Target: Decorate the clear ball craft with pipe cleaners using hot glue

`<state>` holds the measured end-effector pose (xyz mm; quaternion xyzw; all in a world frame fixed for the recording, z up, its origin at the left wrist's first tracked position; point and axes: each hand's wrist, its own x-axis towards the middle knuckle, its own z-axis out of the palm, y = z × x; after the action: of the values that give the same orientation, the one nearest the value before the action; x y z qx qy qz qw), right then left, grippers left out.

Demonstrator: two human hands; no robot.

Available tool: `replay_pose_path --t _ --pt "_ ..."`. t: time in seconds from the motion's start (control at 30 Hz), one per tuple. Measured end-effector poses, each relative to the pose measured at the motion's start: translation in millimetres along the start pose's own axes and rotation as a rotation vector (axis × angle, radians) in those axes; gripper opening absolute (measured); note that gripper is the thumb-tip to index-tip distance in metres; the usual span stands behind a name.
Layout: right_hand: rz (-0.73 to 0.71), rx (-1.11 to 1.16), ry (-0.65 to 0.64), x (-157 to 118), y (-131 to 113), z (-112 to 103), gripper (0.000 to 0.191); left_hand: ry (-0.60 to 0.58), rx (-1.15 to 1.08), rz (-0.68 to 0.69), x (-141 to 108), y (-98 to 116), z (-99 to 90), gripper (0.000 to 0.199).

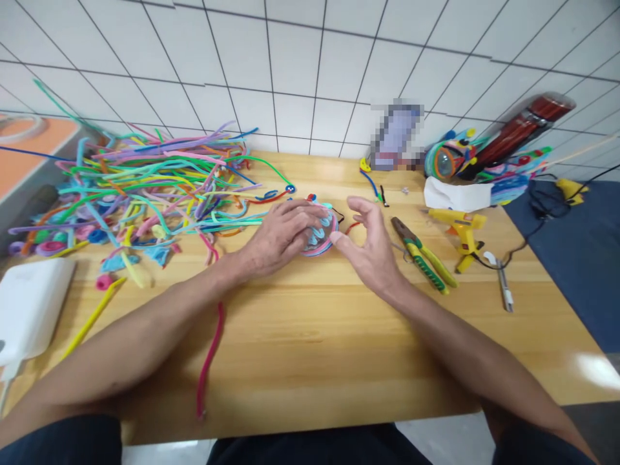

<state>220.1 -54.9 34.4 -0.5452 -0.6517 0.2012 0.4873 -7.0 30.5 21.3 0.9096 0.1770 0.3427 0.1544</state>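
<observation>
A round piece [325, 236] with pink, blue and grey parts lies on the wooden table in front of me. My left hand [285, 234] rests over its left side, palm down, with its fingers stretched across the top and covering part of it. At the right edge of the piece is my right hand [371, 242], its thumb tip by the rim. The index finger curves away from that thumb, and the gap between them is wide. Nothing shows between the right fingers.
Many pipe cleaners [159, 174] are heaped at the left, near a white box [31, 310]. A red pipe cleaner [210, 358] reaches the front edge. Pliers [423, 258], a yellow glue gun [460, 232] and a cutter [505, 289] lie right. A red flask [523, 132] leans behind.
</observation>
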Motion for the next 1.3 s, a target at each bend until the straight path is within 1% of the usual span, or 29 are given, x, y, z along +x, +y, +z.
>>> replay_pose_path --t 0.07,0.13,0.33,0.53,0.67,0.73,0.83,0.93,1.0,1.13,1.3 --pt "-0.01 0.007 -0.019 0 9 12 0.062 0.007 0.004 -0.008 0 0 1.2 0.025" --pt "-0.019 0.001 -0.032 -2 15 18 0.067 0.02 -0.001 0.0 0 0 2.5 0.025" --pt "0.003 0.045 -0.036 -6 26 25 0.068 0.087 -0.008 0.052 -1 -2 6.0 0.025" --pt "0.039 0.109 -0.056 -4 30 25 0.067 0.072 0.01 0.036 -1 -2 6.1 0.024" --pt "0.082 0.157 -0.063 -3 30 27 0.065 0.072 0.018 0.061 0 -2 4.3 0.025" --pt "0.1 0.182 -0.059 -2 31 29 0.066 0.061 0.017 0.065 0 -2 3.3 0.026" --pt "0.104 0.209 -0.052 -1 32 32 0.066 0.03 0.018 0.037 0 -2 2.1 0.027" --pt "0.07 0.197 -0.031 -2 32 34 0.064 0.012 0.012 0.017 0 -2 1.6 0.028" --pt "0.015 0.156 0.003 -3 30 34 0.06 0.012 0.004 0.016 0 -2 1.5 0.028" --pt "-0.116 0.039 0.064 -5 24 32 0.045 0.018 0.013 0.011 0 -1 1.7 0.028" --pt "-0.188 -0.061 0.056 -5 20 29 0.028 0.028 -0.016 0.022 0 -2 3.3 0.027"
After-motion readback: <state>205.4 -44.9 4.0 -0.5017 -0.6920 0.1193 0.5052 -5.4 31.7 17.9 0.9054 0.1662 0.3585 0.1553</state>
